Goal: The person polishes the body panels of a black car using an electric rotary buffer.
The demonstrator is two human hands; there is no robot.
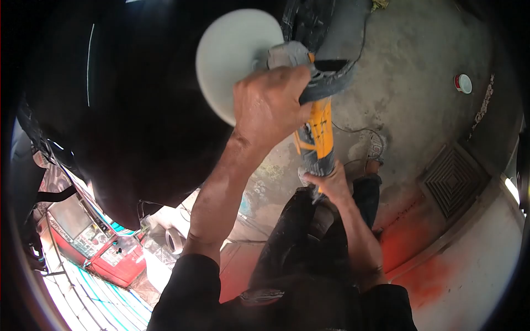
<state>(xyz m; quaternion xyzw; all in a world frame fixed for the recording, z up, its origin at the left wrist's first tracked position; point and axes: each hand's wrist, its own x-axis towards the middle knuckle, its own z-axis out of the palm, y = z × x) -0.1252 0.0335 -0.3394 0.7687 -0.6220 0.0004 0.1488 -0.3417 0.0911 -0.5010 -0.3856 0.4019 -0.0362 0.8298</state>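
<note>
A yellow and grey power polisher [320, 127] is held between my two hands. Its round white pad [226, 60] faces a glossy black car body panel [132, 121] and appears to lie against it. My left hand [270, 102] is closed over the front of the machine, just behind the pad. Farther back, my right hand [334, 185] wraps round the rear end of the body. Its fingertips are partly hidden by the tool.
A cord [356, 130] runs across the concrete floor [408, 71] near my shoe [377, 144]. On the right are a small white-and-red tub [464, 83] and a square floor grate [454, 179]. Red and white items [118, 251] stand at lower left.
</note>
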